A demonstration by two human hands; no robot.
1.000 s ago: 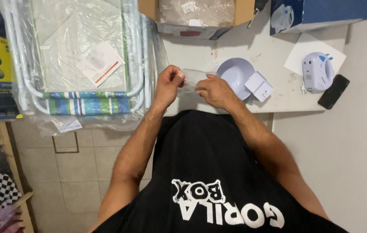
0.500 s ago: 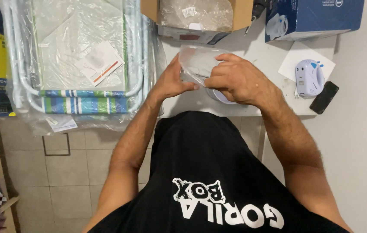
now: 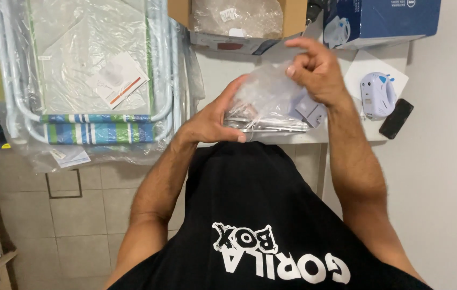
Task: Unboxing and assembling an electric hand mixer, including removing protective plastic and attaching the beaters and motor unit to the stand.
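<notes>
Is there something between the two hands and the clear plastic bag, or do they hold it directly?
Nothing visible is between them. The left hand grips the clear plastic bag at its lower edge, and the right hand pinches its top, above the white table.

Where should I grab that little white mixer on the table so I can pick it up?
Probably by its handle. The mixer lies flat on a white sheet at the table's right end, clear of both hands, with a black phone close beside it. Coming straight down from above looks easiest, closing fingers around the narrower handle part rather than the rounded body, which seems wider and smoother to slip on.
</notes>
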